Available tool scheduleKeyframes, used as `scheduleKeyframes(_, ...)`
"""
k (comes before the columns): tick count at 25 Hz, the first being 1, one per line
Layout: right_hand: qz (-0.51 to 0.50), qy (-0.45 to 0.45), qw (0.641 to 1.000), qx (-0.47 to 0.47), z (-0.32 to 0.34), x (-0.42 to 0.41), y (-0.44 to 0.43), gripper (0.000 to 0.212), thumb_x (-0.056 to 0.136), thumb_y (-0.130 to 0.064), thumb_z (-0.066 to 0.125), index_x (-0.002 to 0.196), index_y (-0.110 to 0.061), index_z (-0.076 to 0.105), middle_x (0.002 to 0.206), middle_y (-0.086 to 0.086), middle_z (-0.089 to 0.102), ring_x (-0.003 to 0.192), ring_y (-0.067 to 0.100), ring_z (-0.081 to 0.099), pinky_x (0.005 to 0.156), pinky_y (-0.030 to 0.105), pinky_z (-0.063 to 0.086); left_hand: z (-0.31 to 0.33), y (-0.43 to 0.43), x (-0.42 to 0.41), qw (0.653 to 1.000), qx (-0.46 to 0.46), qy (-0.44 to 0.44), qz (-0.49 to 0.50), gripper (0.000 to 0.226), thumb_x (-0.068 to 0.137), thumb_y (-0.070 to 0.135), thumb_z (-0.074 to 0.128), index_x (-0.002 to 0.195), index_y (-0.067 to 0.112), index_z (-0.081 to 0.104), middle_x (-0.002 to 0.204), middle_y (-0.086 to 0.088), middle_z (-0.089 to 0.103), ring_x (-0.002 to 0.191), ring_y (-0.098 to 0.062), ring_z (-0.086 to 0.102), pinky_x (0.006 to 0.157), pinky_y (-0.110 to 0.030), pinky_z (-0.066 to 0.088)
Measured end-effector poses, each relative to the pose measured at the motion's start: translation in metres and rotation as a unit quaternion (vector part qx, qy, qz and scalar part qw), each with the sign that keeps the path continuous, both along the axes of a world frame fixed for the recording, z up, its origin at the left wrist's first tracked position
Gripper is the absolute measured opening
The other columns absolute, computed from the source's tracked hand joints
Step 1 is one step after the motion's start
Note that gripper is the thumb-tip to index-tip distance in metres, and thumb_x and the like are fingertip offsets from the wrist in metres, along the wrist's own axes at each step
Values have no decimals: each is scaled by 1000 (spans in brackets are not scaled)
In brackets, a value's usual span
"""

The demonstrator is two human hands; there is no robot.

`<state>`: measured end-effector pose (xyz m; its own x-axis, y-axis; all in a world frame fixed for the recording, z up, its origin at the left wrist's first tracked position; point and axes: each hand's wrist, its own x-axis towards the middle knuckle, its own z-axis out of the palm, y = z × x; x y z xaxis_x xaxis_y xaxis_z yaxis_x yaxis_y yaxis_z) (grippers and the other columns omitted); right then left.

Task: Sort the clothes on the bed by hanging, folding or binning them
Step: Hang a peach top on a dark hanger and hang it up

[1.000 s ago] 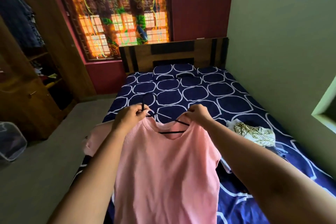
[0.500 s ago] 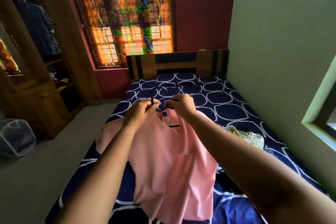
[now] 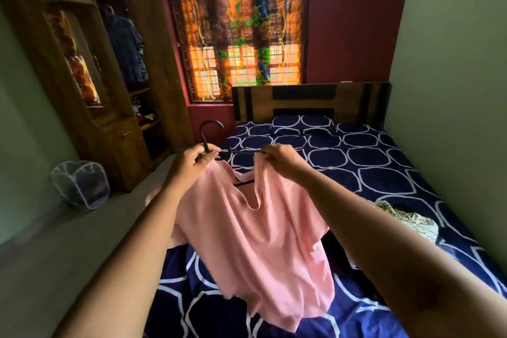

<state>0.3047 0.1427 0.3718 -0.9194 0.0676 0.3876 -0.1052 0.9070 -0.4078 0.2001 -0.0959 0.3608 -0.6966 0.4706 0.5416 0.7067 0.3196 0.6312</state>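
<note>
A pink top (image 3: pixel 255 239) hangs in the air over the near end of the bed (image 3: pixel 384 173), partly threaded on a black hanger (image 3: pixel 208 132). My left hand (image 3: pixel 192 162) grips the hanger just under its hook together with the top's left shoulder. My right hand (image 3: pixel 277 158) pinches the top's right shoulder at the hanger's arm. The hanger's lower bar shows through the neckline. A white patterned garment (image 3: pixel 408 219) lies crumpled on the bed to the right, partly hidden by my right arm.
An open wooden wardrobe (image 3: pixel 90 85) with hanging clothes stands at the left. A white mesh laundry basket (image 3: pixel 81 184) sits on the floor before it. A pillow (image 3: pixel 301 122) lies by the headboard, and a green wall borders the bed's right side.
The view has swung left toward the wardrobe. My hands have moved apart and the hanger's hook now sticks up above my left hand, with the top spread wider between them.
</note>
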Motion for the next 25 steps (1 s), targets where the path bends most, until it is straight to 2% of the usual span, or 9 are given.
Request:
scheduleKeyframes(2,-21,31,999,5,10,-10,-5,29,91,-6,51,117,-7,65,117,12,66,108,30,60,89,34,45,3,-32,0,1000,-17,-6,14,21,86,40,64,107,44,66,100,18,68,98,-10,65,85,-26,50)
scheduleKeyframes(4,-28,61,998,-1,22,-19,-14,31,91,-7,51,118,-12,65,117,10,67,106,29,61,89,36,48,3,-79,-7,995,-67,-7,71,33,84,24,70,115,17,67,104,4,65,99,-20,63,84,-29,47)
scheduleKeyframes(8,10,84,996,-14,38,-39,-53,30,90,1,52,116,-5,66,115,12,67,104,27,62,88,33,47,9,-189,-18,970,-175,-56,160,33,81,15,73,111,3,67,106,-14,69,103,-31,63,87,-37,48)
scheduleKeyframes(11,48,86,995,-30,40,-58,-97,33,85,3,53,114,-6,67,112,12,68,103,28,63,87,35,50,20,-237,-9,969,-136,-43,204,33,80,6,73,113,2,67,105,-8,68,97,-20,61,77,-18,43)
scheduleKeyframes(14,71,79,993,-46,43,-76,-157,30,85,6,53,110,-2,68,108,13,68,100,27,63,78,23,42,30,-266,-1,969,-134,-46,204,32,85,0,67,117,2,64,103,-4,62,99,-14,55,67,-6,37)
scheduleKeyframes(16,90,63,992,-61,44,-86,-193,29,88,1,54,114,-4,66,111,12,67,104,27,61,82,24,43,30,-294,-4,964,-117,-24,236,21,90,0,60,110,-3,65,97,-10,65,96,-16,55,65,-7,36)
scheduleKeyframes(20,85,-40,995,-26,47,-110,-240,47,90,-33,59,136,-27,50,135,5,54,124,28,48,102,51,39,42,-365,-5,948,-46,48,312,23,94,9,58,113,2,67,110,-14,69,103,-25,63,77,-23,38)
scheduleKeyframes(22,109,-22,993,-38,51,-121,-273,41,96,-27,51,137,-25,50,136,7,54,125,29,50,102,51,41,51,-405,-6,940,-35,54,336,22,94,11,58,112,3,68,108,-13,70,101,-25,64,77,-25,38)
scheduleKeyframes(25,131,50,989,-53,54,-133,-336,28,96,-18,52,119,-14,67,115,12,67,105,31,63,88,45,50,63,-456,-3,930,-32,80,359,21,94,11,58,111,3,68,107,-13,71,100,-25,64,78,-25,39)
